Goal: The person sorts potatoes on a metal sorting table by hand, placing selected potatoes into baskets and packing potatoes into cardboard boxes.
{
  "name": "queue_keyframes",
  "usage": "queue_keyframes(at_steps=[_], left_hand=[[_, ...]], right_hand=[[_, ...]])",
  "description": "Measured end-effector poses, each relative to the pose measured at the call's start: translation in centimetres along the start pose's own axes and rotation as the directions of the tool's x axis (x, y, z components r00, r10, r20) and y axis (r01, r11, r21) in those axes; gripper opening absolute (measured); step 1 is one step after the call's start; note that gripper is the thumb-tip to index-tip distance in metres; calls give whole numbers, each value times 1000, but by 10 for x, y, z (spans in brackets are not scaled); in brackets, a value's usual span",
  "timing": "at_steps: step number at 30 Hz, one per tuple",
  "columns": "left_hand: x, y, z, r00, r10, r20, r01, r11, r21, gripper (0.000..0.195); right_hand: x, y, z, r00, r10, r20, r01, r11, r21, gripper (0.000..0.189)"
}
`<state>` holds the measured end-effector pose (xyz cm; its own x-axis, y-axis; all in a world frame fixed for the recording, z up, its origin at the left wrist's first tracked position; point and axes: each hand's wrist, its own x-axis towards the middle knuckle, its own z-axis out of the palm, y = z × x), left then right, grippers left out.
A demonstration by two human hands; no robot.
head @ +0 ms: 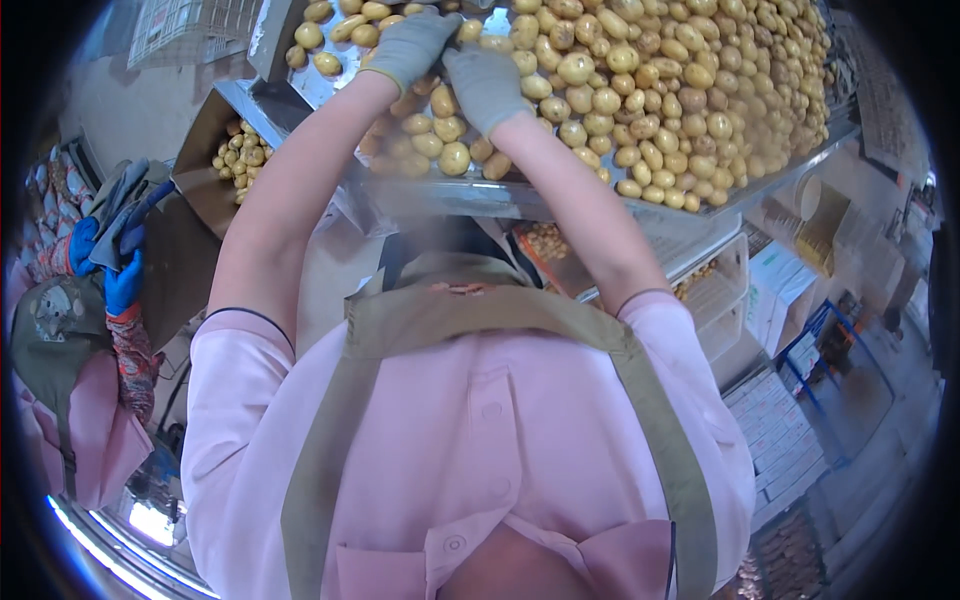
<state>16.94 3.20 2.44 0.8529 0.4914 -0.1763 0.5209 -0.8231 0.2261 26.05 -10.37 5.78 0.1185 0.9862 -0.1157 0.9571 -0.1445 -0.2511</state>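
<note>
Both of my hands wear grey gloves and reach over a metal sorting table (457, 193) covered with small yellow potatoes (645, 90). My left hand (417, 49) is among the loose potatoes toward the table's left side. Close beside it, my right hand (486, 84) is lower, with its fingers pointing toward the left one. Its fingertips nearly meet the left glove, around a dark gap. Whether either hand grips a potato is hidden by the gloves. A few potatoes (442, 127) lie between my forearms, nearest to the table's front edge.
A cardboard box (196, 169) with potatoes stands at the table's left end. Beyond it, another person's blue-gloved hands (124, 281) hold grey cloth. Plastic crates (724, 281) with potatoes sit below the table at right, near a white carton (780, 289). Another crate (191, 30) is at upper left.
</note>
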Motion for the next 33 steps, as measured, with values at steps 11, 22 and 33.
queue_keyframes(at_steps=[11, 22, 33], left_hand=[[-67, 54, 3, 990, -88, -113, 64, 978, -199, 24], [-60, 62, -26, 996, -66, -58, 50, 970, -236, 29], [-69, 148, 28, 987, 118, 113, -120, 993, 16, 18]], right_hand=[[-92, 53, -45, 805, 590, 58, -236, 229, 945, 30], [-474, 149, -15, 295, 897, 329, -246, -262, 933, 36], [-276, 105, -24, 561, 820, -115, -345, 358, 868, 30]])
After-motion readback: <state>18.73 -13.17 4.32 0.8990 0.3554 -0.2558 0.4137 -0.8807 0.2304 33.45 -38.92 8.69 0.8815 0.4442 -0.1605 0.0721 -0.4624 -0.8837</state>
